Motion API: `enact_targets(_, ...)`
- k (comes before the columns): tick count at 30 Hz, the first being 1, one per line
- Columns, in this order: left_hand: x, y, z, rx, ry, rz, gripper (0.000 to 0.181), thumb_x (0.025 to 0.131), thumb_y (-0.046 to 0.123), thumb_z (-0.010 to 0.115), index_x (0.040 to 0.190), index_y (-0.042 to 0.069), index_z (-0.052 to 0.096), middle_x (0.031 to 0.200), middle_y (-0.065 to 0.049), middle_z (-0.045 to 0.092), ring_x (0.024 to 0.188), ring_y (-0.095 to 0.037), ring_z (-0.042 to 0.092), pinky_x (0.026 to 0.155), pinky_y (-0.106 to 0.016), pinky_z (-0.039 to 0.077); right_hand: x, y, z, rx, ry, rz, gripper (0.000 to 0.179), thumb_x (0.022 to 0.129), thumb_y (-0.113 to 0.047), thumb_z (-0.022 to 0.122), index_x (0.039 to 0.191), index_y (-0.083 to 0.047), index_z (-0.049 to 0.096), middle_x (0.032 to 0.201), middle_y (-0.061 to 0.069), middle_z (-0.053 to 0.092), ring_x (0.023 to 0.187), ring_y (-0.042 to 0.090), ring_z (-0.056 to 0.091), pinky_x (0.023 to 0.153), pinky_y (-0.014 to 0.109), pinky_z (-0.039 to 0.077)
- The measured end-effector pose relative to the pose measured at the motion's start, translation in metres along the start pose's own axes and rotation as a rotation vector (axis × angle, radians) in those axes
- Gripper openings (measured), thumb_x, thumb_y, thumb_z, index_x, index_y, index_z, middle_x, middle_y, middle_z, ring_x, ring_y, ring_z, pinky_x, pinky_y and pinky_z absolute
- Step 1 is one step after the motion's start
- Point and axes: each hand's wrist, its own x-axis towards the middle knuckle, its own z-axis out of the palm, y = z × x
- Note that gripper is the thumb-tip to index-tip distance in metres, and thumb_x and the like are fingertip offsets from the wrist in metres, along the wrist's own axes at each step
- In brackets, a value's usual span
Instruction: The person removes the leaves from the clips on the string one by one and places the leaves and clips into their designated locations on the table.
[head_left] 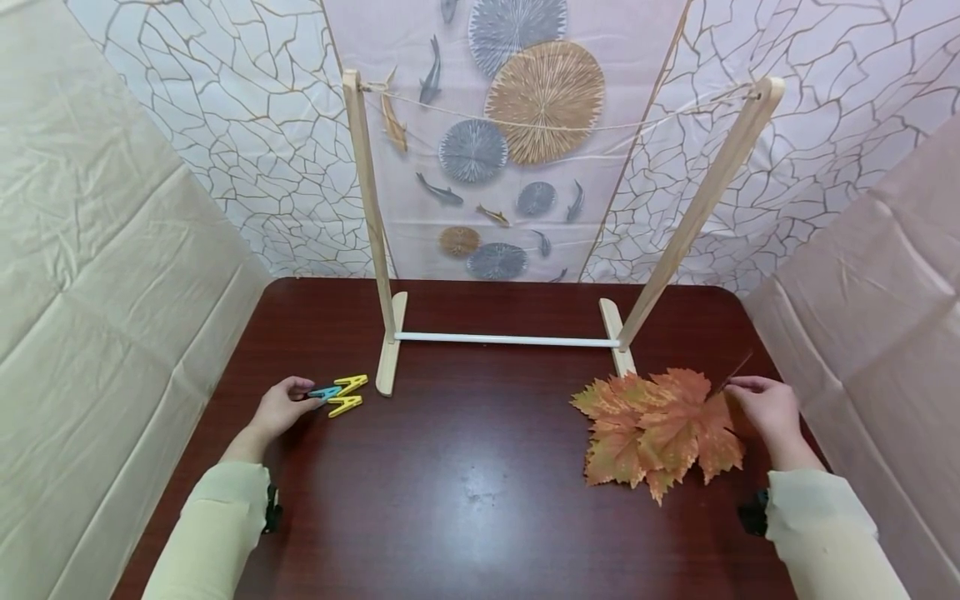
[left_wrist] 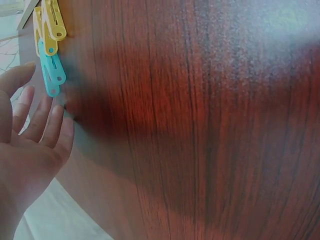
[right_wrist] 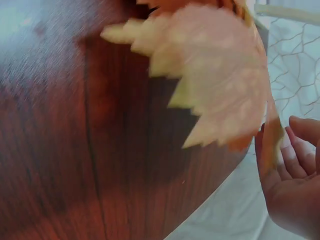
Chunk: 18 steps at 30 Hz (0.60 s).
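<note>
Three clothespins lie together at the left of the table, a blue one (head_left: 325, 393) and two yellow ones (head_left: 346, 405). My left hand (head_left: 283, 406) reaches to the blue clothespin's near end, thumb and fingers parted around it without closing in the left wrist view. On the right lies an overlapping bunch of orange and green maple leaves (head_left: 626, 433). At their right side my right hand (head_left: 768, 408) pinches a leaf (head_left: 693, 417) by its edge near the stem. The right wrist view shows a leaf (right_wrist: 215, 75) tilted up off the table, slightly blurred.
Behind the hands stands a wooden frame with two posts (head_left: 369, 200), flat feet (head_left: 392, 350) and a white crossbar (head_left: 510, 339). A thin string (head_left: 525, 125) sags between the post tops. Pale cloth (head_left: 97, 250) hangs on both sides of the dark table (head_left: 450, 467).
</note>
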Motion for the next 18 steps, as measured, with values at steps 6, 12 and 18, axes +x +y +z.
enact_targets(6, 0.0, 0.005, -0.006, -0.008, 0.025, 0.014, 0.039, 0.09, 0.015, 0.059, 0.12, -0.009, 0.05, 0.121, -0.03, 0.055, 0.11, -0.04, 0.054, 0.089, -0.044, 0.047, 0.001, 0.014, -0.006, 0.036, -0.023, 0.004, 0.036, 0.092, -0.016, 0.055, 0.11, 0.015, 0.058, 0.064, -0.008, 0.065, 0.058, 0.002, 0.056, 0.053, 0.021, 0.047)
enact_targets(12, 0.002, 0.017, -0.017, -0.072, 0.049, 0.016, 0.043, 0.095, 0.02, 0.053, 0.127, -0.007, 0.046, 0.126, -0.029, 0.052, 0.116, -0.04, 0.052, 0.093, -0.045, 0.046, 0.003, 0.009, -0.014, 0.221, -0.031, 0.0, 0.013, 0.092, -0.015, 0.054, 0.092, -0.008, 0.065, 0.057, -0.026, 0.057, 0.052, -0.007, 0.056, 0.051, 0.016, 0.049)
enact_targets(18, 0.004, 0.036, -0.024, -0.154, 0.067, 0.052, 0.047, 0.096, 0.028, 0.051, 0.129, -0.005, 0.045, 0.13, -0.027, 0.05, 0.12, -0.038, 0.049, 0.098, -0.046, 0.042, 0.003, -0.008, -0.021, 0.324, -0.029, -0.013, 0.016, 0.092, -0.016, 0.055, 0.083, -0.03, 0.057, 0.061, -0.031, 0.054, 0.056, -0.01, 0.057, 0.054, 0.012, 0.05)
